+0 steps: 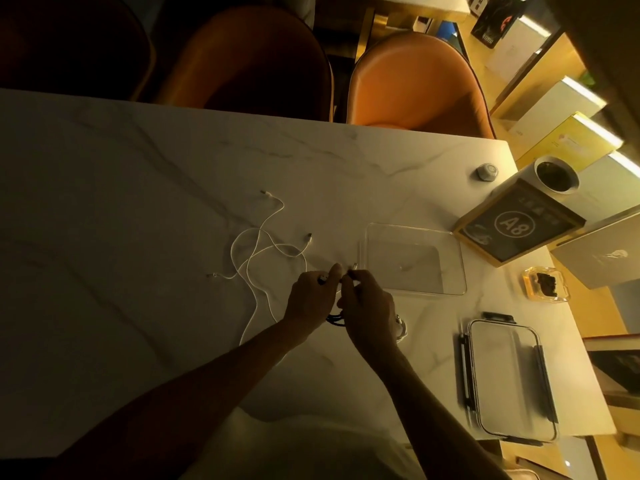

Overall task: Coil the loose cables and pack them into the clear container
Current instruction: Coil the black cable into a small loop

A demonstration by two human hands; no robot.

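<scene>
Loose white cables [258, 251] lie tangled on the marble table [121, 202], left of the clear container [414, 263], which stands open and looks empty. Both hands meet just left of the container's near corner. My left hand [311, 299] and my right hand [369, 308] both hold a dark cable [335, 319]; its loops hang between and below the hands. The fingertips pinch its end near a small plug by the container's rim. How much of the dark cable is coiled is hidden by the hands.
The container's clip lid [509, 379] lies at the near right. A framed A8 sign [516, 225], a white cup [554, 174], a small grey knob [486, 172] and a glass ashtray [545, 284] sit along the right edge. Orange chairs [415, 81] stand behind the table.
</scene>
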